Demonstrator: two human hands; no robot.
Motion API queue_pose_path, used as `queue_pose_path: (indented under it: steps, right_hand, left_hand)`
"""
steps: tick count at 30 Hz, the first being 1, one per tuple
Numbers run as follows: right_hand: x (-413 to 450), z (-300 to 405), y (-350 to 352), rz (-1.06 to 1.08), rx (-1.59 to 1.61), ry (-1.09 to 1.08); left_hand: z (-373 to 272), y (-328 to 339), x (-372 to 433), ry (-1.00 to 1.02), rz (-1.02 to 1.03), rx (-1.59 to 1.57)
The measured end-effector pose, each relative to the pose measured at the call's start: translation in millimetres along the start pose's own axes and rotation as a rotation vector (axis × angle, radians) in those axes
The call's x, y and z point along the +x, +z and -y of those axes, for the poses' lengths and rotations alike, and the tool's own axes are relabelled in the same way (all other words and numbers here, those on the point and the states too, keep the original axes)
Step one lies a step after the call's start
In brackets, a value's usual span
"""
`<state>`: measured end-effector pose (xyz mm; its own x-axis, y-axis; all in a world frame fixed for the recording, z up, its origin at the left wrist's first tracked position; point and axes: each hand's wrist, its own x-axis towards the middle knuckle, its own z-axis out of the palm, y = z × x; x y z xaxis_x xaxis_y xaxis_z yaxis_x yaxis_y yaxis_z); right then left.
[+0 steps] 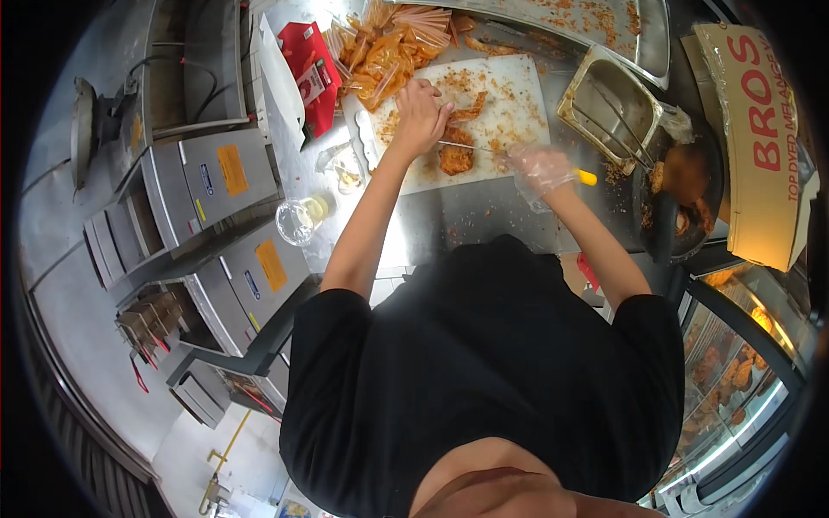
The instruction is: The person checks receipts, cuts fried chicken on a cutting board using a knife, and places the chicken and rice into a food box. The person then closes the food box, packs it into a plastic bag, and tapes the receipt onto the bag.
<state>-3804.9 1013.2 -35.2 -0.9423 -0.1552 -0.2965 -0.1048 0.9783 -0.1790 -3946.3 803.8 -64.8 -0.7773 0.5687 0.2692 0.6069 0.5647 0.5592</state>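
On a white cutting board (511, 84) strewn with crumbs lies a piece of fried chicken (456, 158). A knife with a yellow handle (587, 177) is held in my right hand (543, 166), which wears a clear plastic glove; its blade (467, 146) lies across the chicken. My left hand (422, 115), bare, is over the board's left part near the blade's tip; what is under its fingers is hidden. A thin fried strip (471, 110) lies just above the chicken. Orange-stained plastic bags (388, 58) are heaped beyond my left hand.
At the right are a metal container (599, 107) with tongs (622, 129), a dark round pan (706, 226) with fried pieces, and a cardboard box (754, 149). A crumb-strewn metal tray (654, 42) stands behind. On the left are a red package (317, 81) and a clear plastic cup (296, 221).
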Motion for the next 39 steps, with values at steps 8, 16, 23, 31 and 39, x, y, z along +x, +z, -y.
queue_pose_path:
  steps: [8,16,23,31,39]
  right_hand:
    - [-4,-2,26,-0.025,0.107,-0.05]
    - [-12,6,21,-0.06,0.005,-0.053]
    - [-26,15,2,-0.061,0.102,0.045]
    - [-3,25,-1,0.068,0.152,0.326]
    - [-32,30,-5,0.084,0.289,0.452]
  left_hand:
    - [-2,-1,-16,-0.046,0.002,0.006]
    - [-15,0,-41,-0.079,-0.081,0.022]
    - [-19,-21,-7,0.052,-0.251,-0.117]
    - [13,18,37,0.146,-0.072,-0.06]
    - [6,-14,11,0.082,-0.569,-0.248]
